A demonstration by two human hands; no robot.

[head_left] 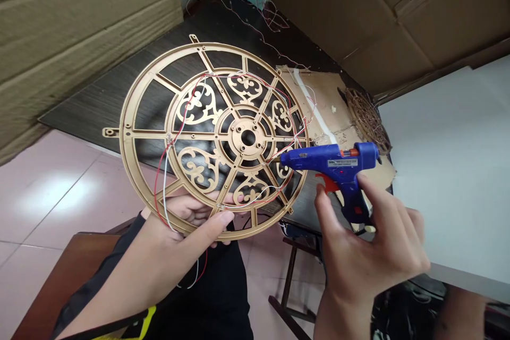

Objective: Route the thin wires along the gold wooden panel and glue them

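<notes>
our left grip [175,239] is clenched under a gold fretwork wheel [231,127], held up facing us, while our right grip [366,260] clenches a blue hot glue gun [330,162] - its nozzle [274,159] points left at the wheel's right side, though we cannot tell if it touches.

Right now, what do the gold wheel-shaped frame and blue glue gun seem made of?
The gold frame seems painted metal or plastic, hard to tell; its sheen is satin, its scrollwork crisply cut. The blue glue gun looks like glossy moulded plastic.
</notes>
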